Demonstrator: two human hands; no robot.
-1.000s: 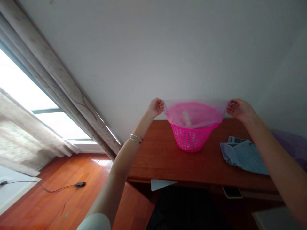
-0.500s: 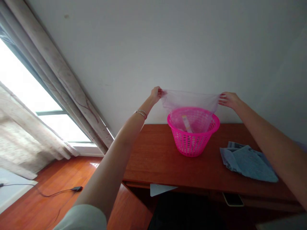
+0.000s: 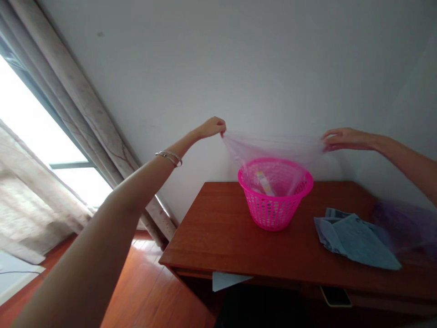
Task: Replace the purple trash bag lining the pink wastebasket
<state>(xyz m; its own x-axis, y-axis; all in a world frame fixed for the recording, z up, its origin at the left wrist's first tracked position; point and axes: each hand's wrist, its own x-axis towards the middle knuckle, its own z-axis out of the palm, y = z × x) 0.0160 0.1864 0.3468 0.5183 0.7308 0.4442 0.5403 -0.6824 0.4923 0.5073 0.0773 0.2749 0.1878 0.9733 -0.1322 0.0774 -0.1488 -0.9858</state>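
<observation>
A thin, see-through pinkish plastic bag [image 3: 269,145] is stretched wide between my two hands, its lower part hanging into a pink plastic basket [image 3: 273,209]. My left hand [image 3: 215,126] pinches one upper corner of the bag, left of the basket and above its rim. On the far side, my right hand [image 3: 339,138] grips the opposite edge between thumb and fingers, slightly blurred. Inside the basket, a pale strip with a yellow end [image 3: 265,183] shows through the film; I cannot make out what it is.
The basket stands on a brown wooden desk [image 3: 218,228] against a grey wall. Bluish-grey folded packaging [image 3: 358,239] lies to its right, beside a purple translucent heap [image 3: 406,225]. Below the desktop's front edge are a phone [image 3: 336,296] and a white sheet [image 3: 228,280]. Curtains [image 3: 99,123] hang at left.
My hands have moved farther apart, left hand leftward and right hand rightward, spreading the bag wider. The basket stays in place on the desk. More of the purple heap shows.
</observation>
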